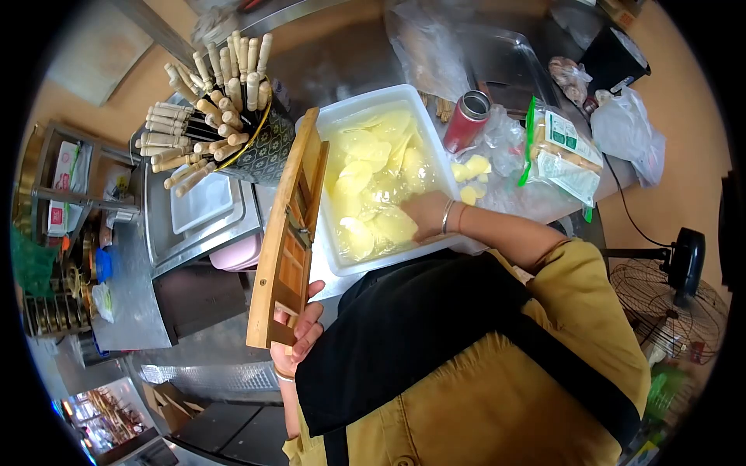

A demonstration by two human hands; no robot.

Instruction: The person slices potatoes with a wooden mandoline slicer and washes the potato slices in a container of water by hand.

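Note:
My left hand [301,330] is closed around the lower end of a wooden mandoline slicer [286,225], which stands on edge and tilted along the left side of a white plastic tub [448,175]. Water and many thin, pale yellow slices [356,177], which look like potato, fill the tub. My right hand [426,216], a bangle at its wrist, reaches into the tub at the near right. Its fingers are down in the water among the slices and hidden, so their grip does not show.
A patterned bucket [268,147] full of wooden-handled skewers [221,101] stands left of the tub. Right of it are a red flask [468,120], a few yellow pieces [472,167] and a green-white packet [563,151]. A metal tray [505,62] lies behind; a fan [668,291] stands far right.

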